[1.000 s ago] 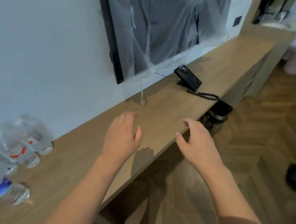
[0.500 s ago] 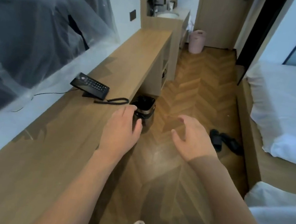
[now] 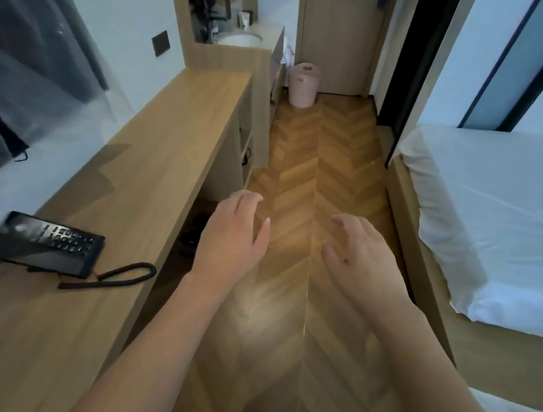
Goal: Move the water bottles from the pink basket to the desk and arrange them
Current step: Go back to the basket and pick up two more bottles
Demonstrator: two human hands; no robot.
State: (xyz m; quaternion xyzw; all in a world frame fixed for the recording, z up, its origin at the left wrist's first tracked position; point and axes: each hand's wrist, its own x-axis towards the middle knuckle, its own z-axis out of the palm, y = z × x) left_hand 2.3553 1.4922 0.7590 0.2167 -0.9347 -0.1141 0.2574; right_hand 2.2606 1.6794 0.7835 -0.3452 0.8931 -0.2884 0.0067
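My left hand (image 3: 231, 235) and right hand (image 3: 360, 255) hang relaxed and empty over the floor, no longer over the desk (image 3: 151, 162). Pink basket (image 3: 302, 84) stands far beyond my fingertips, now nearer; bottles have left view.

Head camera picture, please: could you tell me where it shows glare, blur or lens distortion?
Head view: a pale patch of glare lies on the wooden floor between the forearms; the telephone keypad is smeared by blur; the wide lens bends the desk edge and bed; both the left hand and the right hand look fairly sharp; the pink basket is small but readable.
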